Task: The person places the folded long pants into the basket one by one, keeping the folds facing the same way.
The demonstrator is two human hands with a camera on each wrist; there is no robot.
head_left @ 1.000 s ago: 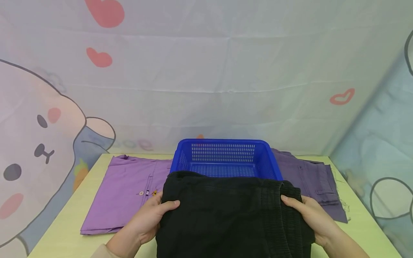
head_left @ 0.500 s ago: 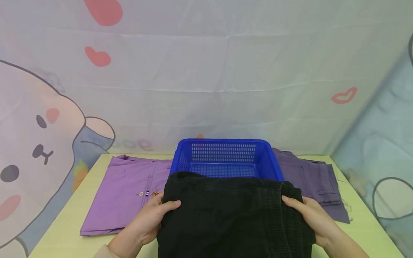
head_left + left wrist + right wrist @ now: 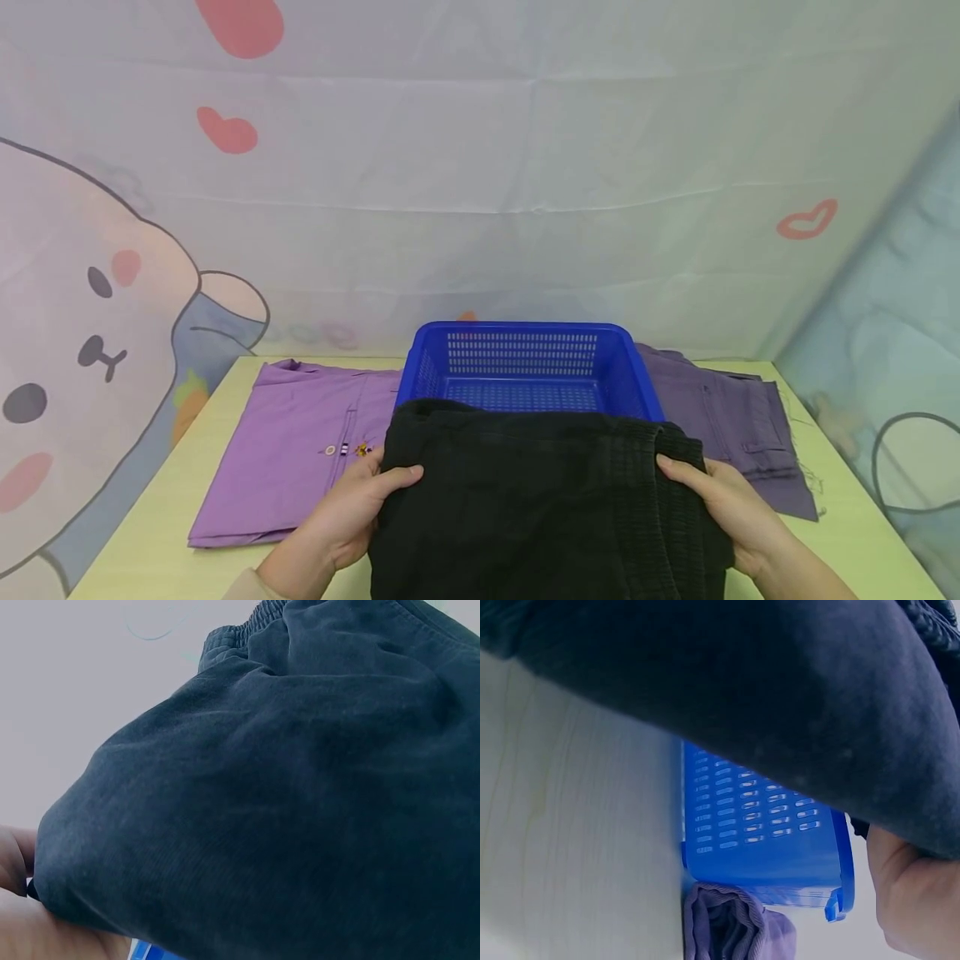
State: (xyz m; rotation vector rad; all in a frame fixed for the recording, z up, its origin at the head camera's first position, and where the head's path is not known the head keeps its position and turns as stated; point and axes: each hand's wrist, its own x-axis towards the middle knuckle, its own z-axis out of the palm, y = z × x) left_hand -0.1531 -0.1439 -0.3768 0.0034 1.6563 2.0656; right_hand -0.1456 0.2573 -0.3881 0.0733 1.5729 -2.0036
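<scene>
Folded black pants (image 3: 525,500) with a ribbed elastic waistband are held up in front of the basket. My left hand (image 3: 352,508) grips their left edge, thumb on the near face. On the right, by the waistband, my right hand (image 3: 727,508) pinches the cloth, its thumb also on top. Fingers behind the cloth are mostly hidden in the head view. In the left wrist view the black pants (image 3: 262,802) fill most of the picture. The blue plastic basket (image 3: 525,329) stands behind, its front covered by the pants; in the right wrist view its slotted wall (image 3: 765,847) shows below the cloth.
Folded light purple pants (image 3: 292,458) with small ornaments lie on the pale table (image 3: 150,533), left of the basket. Darker purple folded pants (image 3: 735,425) with frayed threads lie to the right. A printed curtain (image 3: 525,167) hangs behind the table.
Both hands keep their grip on the black pants, which shift only very slightly to the right in the head view. The basket and purple pants stay in place.
</scene>
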